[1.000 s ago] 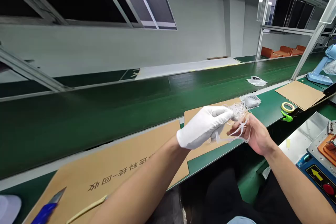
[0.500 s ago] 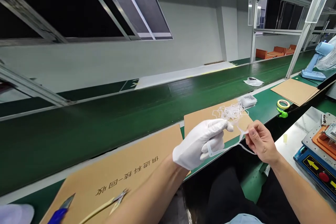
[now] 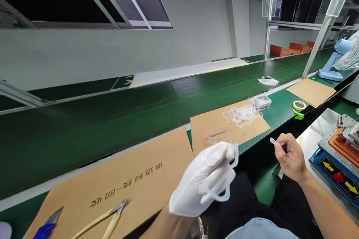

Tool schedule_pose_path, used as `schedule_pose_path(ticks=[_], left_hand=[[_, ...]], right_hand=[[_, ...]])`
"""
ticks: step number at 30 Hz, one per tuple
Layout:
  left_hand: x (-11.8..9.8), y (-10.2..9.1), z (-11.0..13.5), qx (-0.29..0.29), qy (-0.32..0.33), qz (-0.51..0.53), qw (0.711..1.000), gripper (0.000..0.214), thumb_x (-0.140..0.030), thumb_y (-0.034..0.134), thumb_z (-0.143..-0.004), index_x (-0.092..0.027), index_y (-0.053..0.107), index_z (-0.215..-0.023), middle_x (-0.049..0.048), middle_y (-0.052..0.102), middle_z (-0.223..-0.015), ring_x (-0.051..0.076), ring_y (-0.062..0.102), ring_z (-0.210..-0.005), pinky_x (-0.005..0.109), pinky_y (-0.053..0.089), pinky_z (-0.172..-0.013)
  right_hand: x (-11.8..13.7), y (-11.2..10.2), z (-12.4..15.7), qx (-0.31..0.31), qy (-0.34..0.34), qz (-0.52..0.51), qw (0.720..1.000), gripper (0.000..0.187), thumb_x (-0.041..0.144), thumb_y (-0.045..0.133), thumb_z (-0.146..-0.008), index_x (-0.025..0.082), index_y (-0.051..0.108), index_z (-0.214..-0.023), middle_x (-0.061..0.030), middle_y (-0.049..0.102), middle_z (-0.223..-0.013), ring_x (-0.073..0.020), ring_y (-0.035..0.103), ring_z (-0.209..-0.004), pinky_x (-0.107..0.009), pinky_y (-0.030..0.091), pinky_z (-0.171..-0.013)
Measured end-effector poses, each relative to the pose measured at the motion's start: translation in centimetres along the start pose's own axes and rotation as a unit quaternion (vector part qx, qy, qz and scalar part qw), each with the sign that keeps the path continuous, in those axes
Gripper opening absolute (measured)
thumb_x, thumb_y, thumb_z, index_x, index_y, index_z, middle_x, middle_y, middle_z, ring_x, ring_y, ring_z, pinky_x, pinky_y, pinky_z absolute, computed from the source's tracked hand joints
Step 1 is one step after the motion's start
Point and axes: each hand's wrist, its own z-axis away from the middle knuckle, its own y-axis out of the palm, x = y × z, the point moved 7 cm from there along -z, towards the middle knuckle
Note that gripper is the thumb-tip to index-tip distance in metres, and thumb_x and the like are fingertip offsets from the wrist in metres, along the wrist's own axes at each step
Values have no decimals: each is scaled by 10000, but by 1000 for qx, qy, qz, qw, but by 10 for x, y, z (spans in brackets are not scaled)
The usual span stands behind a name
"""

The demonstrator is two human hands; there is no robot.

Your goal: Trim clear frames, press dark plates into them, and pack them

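Off the table's (image 3: 281, 116) near edge | gloved left hand (image 3: 206, 179) holding one white loop (image 3: 236, 155), separate from the tangle (image 3: 242, 115) | right hand (image 3: 291, 160) pinching a white strip (image 3: 272, 140) | tangle's by the cardboard's (image 3: 202, 130) far right corner, looks like lots left tbh

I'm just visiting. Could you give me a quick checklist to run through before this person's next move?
1. Left hand gloved, holding a white looped piece: ok.
2. Right hand pinching a small white end: ok.
3. Tangle of white strips resting on the cardboard sheet: ok.
4. Blue-handled blade covered: not ok, bare metal shows.
5. Machine with the red button switched off: cannot tell.
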Motion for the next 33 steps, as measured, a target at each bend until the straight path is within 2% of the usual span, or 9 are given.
schedule_pose_path(ticks=[4, 7, 11, 15, 19, 23, 26, 30, 33], left_hand=[[-16, -22, 1, -54, 16, -116, 992, 448, -688, 665, -915, -248, 647, -838, -97, 337, -327, 94, 242, -301, 247, 239, -394], [-32, -44, -21, -95, 31, -276, 956, 406, -622, 628, -944, -222, 691, -913, -61, 503, -415, 133, 434, -373, 268, 389, -478], [-42, -69, -87, -107, 52, -432, 894, 339, -486, 572, -962, -188, 731, -938, -26, 621, -526, 162, 588, -497, 265, 469, -565], [-39, -92, -173, -80, 51, -493, 865, 402, -454, 491, -1004, -147, 751, -1015, 16, 694, -633, 154, 625, -518, 260, 497, -594], [-42, -140, -227, -137, 13, -562, 816, 430, -479, 555, -977, -127, 762, -1109, 95, 785, -809, 199, 693, -581, 292, 519, -657], [-38, -185, -208, -194, 25, -607, 770, 533, -532, 565, -969, -153, 726, -1306, 172, 796, -1154, 311, 759, -982, 377, 526, -954], [-14, -195, -167, -178, 47, -638, 747, 552, -581, 582, -956, -232, 711, -1364, 149, 674, -1460, 364, 599, -1358, 472, 412, -1169], [28, -195, -127, -146, 48, -724, 673, 589, -624, 697, -889, -277, 716, -1364, 151, 474, -1659, 459, 338, -1562, 656, 349, -1190], [43, -197, -112, -160, 62, -745, 645, 413, -561, 603, -993, -254, 787, -1201, 167, 437, -1678, 418, 361, -1565, 624, 417, -1151]], right_hand=[[-6, -11, 1, 24, 69, 16, 997, 224, 474, 621, -1036, 268, 638, -951, 29, 554, -715, -143, 472, -571, -278, 391, -524], [-9, -18, 0, 70, 108, 58, 990, 286, 523, 628, -1029, 255, 691, -949, 6, 614, -736, -162, 529, -626, -284, 434, -564], [-19, -26, -1, 97, 144, 109, 979, 377, 577, 573, -1046, 251, 724, -930, -7, 640, -730, -188, 592, -673, -294, 470, -605], [-30, -28, 5, 112, 173, 119, 971, 395, 602, 565, -1043, 260, 754, -982, -13, 669, -759, -194, 624, -685, -296, 493, -600], [-37, -28, 14, 153, 189, 146, 959, 354, 583, 568, -1045, 297, 775, -1074, -34, 739, -897, -227, 694, -802, -331, 575, -708], [-48, -34, 15, 159, 179, 183, 954, 311, 572, 583, -1034, 362, 789, -1136, -47, 779, -1052, -297, 745, -987, -392, 625, -784], [-54, -30, 7, 164, 140, 208, 954, 293, 559, 597, -1029, 381, 803, -1139, -56, 777, -1103, -316, 741, -1017, -414, 629, -780], [-63, -10, -11, 183, 134, 188, 956, 307, 552, 615, -1029, 356, 816, -1153, -68, 774, -1091, -280, 724, -905, -381, 603, -692], [-66, 6, -21, 185, 165, 129, 960, 333, 561, 652, -1012, 297, 830, -1109, -83, 770, -1062, -239, 702, -816, -339, 594, -627]])
